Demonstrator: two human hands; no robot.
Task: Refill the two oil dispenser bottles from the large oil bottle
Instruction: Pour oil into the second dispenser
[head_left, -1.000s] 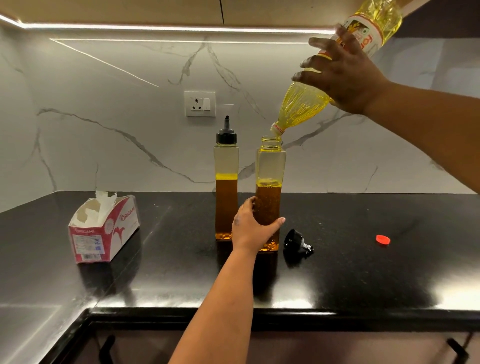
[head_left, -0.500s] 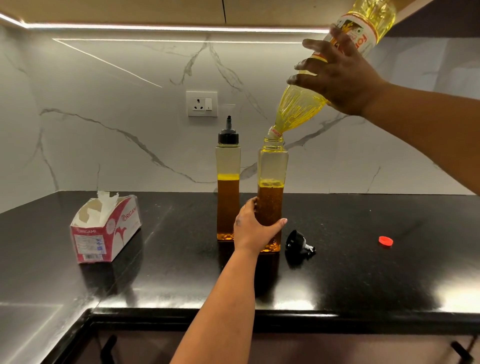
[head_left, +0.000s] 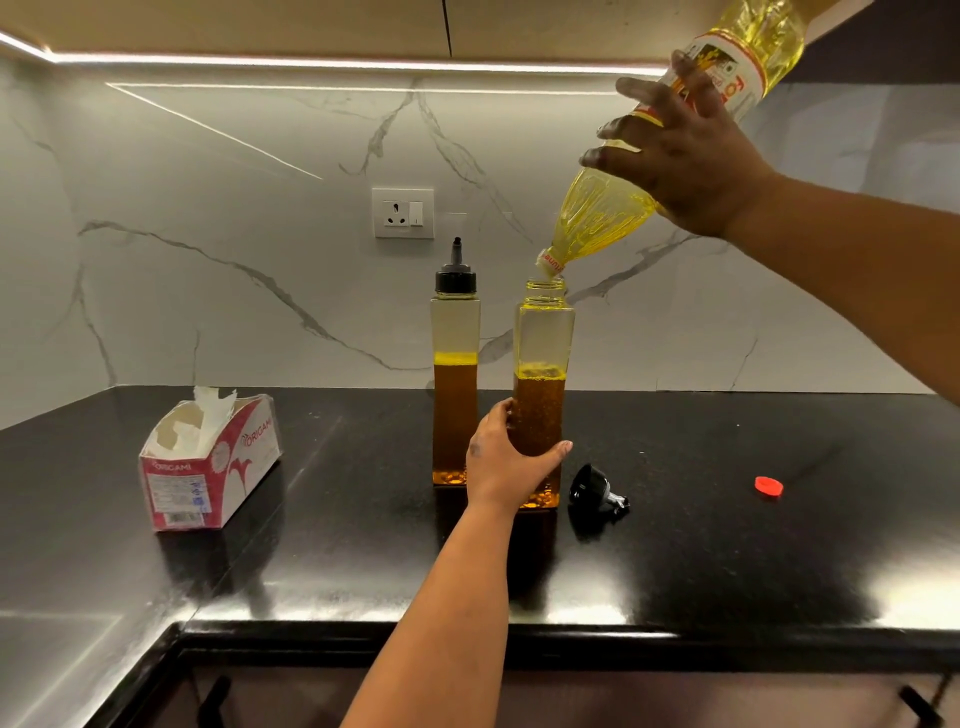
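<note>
Two tall clear dispenser bottles stand on the black counter (head_left: 675, 571). The left dispenser (head_left: 455, 332) wears its black spout cap and is about half full. The right dispenser (head_left: 544, 338) is uncapped and its oil is full of bubbles. My left hand (head_left: 506, 462) grips its lower part. My right hand (head_left: 685, 166) holds the large oil bottle (head_left: 602, 213) tipped steeply, neck down, with its mouth just over the open dispenser. Beside that dispenser on the right lies its black spout cap (head_left: 592, 486).
A red bottle cap (head_left: 769, 486) lies on the counter to the right. A red and white tissue box (head_left: 213, 462) sits at the left. A wall socket (head_left: 403, 213) is on the marble backsplash behind the dispensers. Cabinet handles show below the counter's front edge.
The oil level in the uncapped dispenser has risen slightly. The large bottle has tipped a little steeper in my right hand. My left hand has kept its grip.
</note>
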